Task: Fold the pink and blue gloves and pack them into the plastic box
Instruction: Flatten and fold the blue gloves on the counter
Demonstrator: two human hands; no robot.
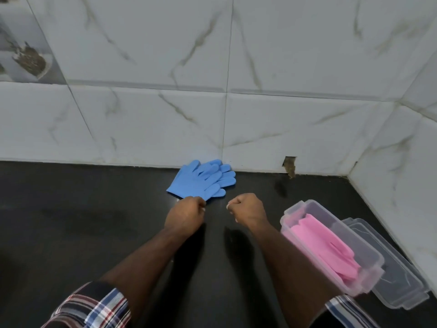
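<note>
I'm seeing left hand [185,213] pinching the blue gloves [203,179] at their edge; right hand [247,210] clenching, holding nothing.

Loose gloves [201,179] against wall [165,119], box [331,247] right, lid [399,280] behind box

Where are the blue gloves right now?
The blue rubber gloves lie stacked on the black counter, against the tiled wall, just beyond the left hand, whose fingers meet their near edge.
</note>
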